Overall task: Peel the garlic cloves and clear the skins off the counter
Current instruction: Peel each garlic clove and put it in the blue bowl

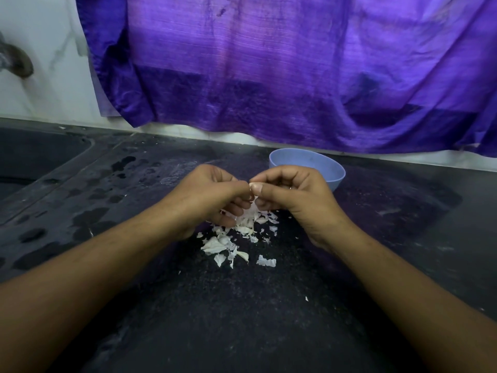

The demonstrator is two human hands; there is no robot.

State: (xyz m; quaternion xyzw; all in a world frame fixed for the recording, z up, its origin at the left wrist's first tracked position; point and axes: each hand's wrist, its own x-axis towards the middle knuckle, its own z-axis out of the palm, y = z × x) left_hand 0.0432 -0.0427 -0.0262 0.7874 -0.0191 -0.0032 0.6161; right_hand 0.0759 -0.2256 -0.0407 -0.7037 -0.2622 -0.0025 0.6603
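My left hand [212, 196] and my right hand [290, 196] meet fingertip to fingertip above the dark counter [242, 305]. Between them they pinch a garlic clove [252, 204], mostly hidden by the curled fingers, with a strip of white skin showing below the thumbs. A pile of white garlic skins [236, 238] lies on the counter right under and in front of the hands. A few scraps sit apart from the pile, one at the right front [266, 261]. A light blue bowl [322, 162] stands just behind my right hand; its inside is partly hidden.
A purple cloth [295, 68] hangs down the back wall to just above the counter. A dark sink [32, 160] is set into the counter at the left, with a tap [18, 60] above it. Wet patches [88, 216] mark the counter left of my arms.
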